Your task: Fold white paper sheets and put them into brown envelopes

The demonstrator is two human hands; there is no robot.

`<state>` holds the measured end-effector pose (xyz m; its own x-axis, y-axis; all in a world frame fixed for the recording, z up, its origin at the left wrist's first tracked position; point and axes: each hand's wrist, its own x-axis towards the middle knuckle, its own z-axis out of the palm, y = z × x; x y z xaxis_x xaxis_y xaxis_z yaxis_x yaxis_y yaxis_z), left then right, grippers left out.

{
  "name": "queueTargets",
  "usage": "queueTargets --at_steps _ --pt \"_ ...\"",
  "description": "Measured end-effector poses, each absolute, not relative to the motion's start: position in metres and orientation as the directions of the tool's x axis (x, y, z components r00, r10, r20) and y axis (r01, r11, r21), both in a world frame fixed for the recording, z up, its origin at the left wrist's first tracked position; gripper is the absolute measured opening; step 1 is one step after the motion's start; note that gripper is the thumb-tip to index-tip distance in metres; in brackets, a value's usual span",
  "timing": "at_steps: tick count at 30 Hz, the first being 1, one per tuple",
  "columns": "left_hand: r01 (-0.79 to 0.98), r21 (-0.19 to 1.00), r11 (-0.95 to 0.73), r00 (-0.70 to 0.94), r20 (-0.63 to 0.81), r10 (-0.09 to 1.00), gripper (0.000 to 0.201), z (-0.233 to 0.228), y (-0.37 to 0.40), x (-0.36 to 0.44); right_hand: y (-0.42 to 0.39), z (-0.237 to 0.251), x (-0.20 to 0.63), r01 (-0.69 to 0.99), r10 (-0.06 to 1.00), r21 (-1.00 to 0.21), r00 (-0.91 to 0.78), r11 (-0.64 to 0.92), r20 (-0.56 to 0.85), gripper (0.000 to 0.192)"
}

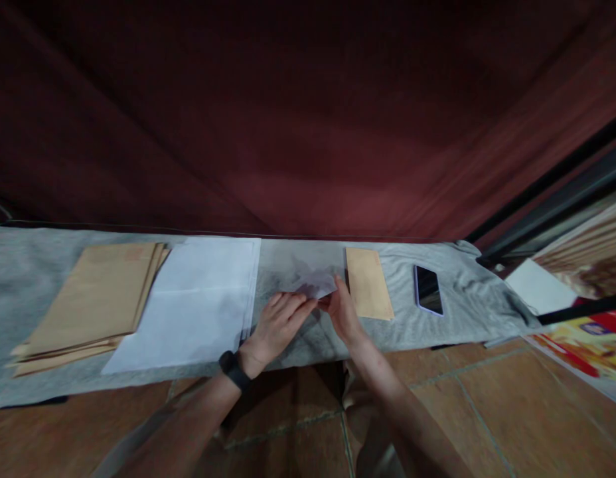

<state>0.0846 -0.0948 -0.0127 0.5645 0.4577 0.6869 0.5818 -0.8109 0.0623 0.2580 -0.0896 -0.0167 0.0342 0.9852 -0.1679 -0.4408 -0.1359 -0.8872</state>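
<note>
Both hands on one thin white sheet of paper (pixel 315 282), in the middle of the grey cloth (pixel 288 265). Left hand (pixel 275 325), with a black wristband (pixel 234 370), pressing flat on the near part, fingers spread, not gripping. Right hand (pixel 342 311) pinching the right edge. Paper light, floppy, easy to crease or tear; best taken by the edges or corners, gently. Just to the right, a small brown envelope (pixel 369 283), then a dark phone (pixel 428 290). To the left, big white sheets (pixel 193 305) and a pile of brown envelopes (pixel 89 302).
</note>
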Motion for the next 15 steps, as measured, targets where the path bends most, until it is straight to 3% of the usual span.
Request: queueTargets --at_steps 2,4,10,15 --pt "0.528 -0.027 -0.849 0.668 0.631 0.395 0.033 -0.013 -0.098 0.084 -0.088 -0.02 0.266 -0.435 0.966 -0.884 0.102 -0.172 -0.238 0.05" --pt "0.493 -0.027 -0.87 0.726 0.564 0.393 0.034 -0.013 -0.101 0.084 -0.086 -0.025 0.275 -0.384 0.939 -0.901 0.187 -0.201 -0.289 0.045" --pt "0.545 0.242 -0.803 0.721 0.353 0.596 0.026 -0.025 -0.104 0.091 -0.084 -0.037 0.294 -0.075 0.928 -0.942 0.16 -0.327 -0.335 0.028" --pt "0.7 0.324 -0.636 0.555 0.313 0.77 0.05 -0.054 -0.105 0.102 -0.086 -0.053 0.292 0.197 0.937 -0.917 0.112 -0.348 -0.332 0.01"
